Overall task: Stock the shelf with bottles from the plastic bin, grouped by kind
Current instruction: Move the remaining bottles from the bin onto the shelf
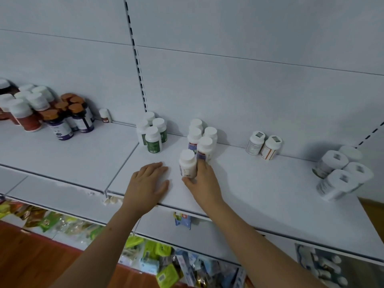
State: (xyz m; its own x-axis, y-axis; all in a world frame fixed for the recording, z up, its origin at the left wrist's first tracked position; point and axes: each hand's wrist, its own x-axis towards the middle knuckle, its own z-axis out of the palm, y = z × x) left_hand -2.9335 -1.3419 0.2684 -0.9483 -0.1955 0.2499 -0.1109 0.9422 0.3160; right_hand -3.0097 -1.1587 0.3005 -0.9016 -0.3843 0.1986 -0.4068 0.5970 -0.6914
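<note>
The right hand (202, 179) has its fingers curled round a white bottle (187, 163) standing on the shelf (259, 183), just before four purple-labelled bottles (200, 138). The left hand (148, 183) lies flat beside it, fingers straight, holding nothing.

Bottle labels (188, 168) too blurred to read, leftmost bottles (4, 88) cut by frame edge

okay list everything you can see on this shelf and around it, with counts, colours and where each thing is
Shelf: one, white, across the middle.
Green-label bottles: four, white caps, centre-left.
Purple-label bottles: four, white caps, centre.
Held bottle: one, white, upright in front of the purple-label group.
Orange-label bottles: two, white caps, right of centre.
White bottles: four, far right.
Orange-capped bottles: about six, dark, left.
Red-brown bottles: several, white caps, far left.
Small bottle: one, against the back panel.
Packets: many, mostly green and blue, below.
Left hand: flat on the shelf.
Right hand: grips the held bottle.
</note>
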